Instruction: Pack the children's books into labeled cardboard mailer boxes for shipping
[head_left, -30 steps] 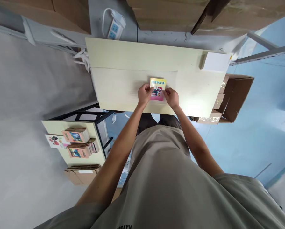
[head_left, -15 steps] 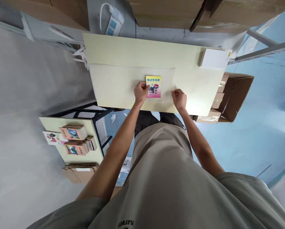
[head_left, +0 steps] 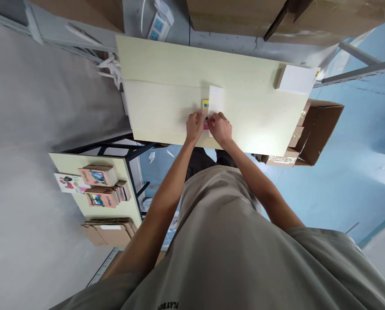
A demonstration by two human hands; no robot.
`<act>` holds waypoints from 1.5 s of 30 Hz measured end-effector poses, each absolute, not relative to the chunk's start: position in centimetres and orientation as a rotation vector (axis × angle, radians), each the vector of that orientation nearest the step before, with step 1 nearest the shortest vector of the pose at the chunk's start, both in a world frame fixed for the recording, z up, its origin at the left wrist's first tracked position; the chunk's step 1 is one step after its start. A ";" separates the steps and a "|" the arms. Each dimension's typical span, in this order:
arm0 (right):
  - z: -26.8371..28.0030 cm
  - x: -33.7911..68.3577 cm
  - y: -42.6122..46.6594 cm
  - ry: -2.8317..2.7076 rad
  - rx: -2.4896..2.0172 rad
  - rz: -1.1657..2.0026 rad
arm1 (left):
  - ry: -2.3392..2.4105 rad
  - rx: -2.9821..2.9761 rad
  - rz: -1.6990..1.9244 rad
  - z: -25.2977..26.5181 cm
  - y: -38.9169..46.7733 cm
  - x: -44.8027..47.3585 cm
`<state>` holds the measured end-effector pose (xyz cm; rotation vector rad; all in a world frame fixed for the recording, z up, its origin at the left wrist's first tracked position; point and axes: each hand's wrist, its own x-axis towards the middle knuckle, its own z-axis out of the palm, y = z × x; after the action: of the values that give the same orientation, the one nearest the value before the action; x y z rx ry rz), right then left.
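A small yellow and pink booklet (head_left: 205,103) lies on a large thin white paper sheet (head_left: 163,107) on the table. The sheet's right end is folded up and over, covering the right part of the booklet. My left hand (head_left: 195,126) is closed at the booklet's left edge, fingers curled against it. Close beside it, my right hand (head_left: 221,129) pinches the folded end of the sheet above the booklet. The lower part of the booklet shows only in a narrow gap between my hands.
On the pale table (head_left: 250,99), a white box-like block (head_left: 296,79) sits at the far right corner. An open cardboard box (head_left: 319,131) stands off the right edge. A power strip (head_left: 159,26) lies behind. To the left, a low table holds book stacks (head_left: 98,176) and flattened cardboard (head_left: 110,232).
My right hand has moved left, bringing the sheet's right end over the booklet, which lay fully uncovered before. My left hand stays at the booklet's left edge.
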<state>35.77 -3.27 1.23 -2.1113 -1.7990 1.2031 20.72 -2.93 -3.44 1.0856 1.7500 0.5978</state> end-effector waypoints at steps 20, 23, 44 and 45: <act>-2.8 39.9 1.6 -1.360 -2.190 1.364 | 1.990 1.157 0.351 -1.8 -1.1 21.8; -2.5 39.3 1.9 -1.376 -2.183 1.394 | 1.981 1.147 0.346 -1.9 -0.8 21.5; -2.6 39.0 0.6 -1.588 -2.248 1.218 | 1.939 1.106 0.435 -3.0 -1.7 20.0; -2.7 39.0 0.6 -1.598 -2.267 1.219 | 1.933 1.107 0.433 -3.0 -1.6 19.8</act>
<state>38.99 0.63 -2.65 -2.2674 -1.5983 1.2194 19.82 -1.59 -2.98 1.1074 1.9332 0.4334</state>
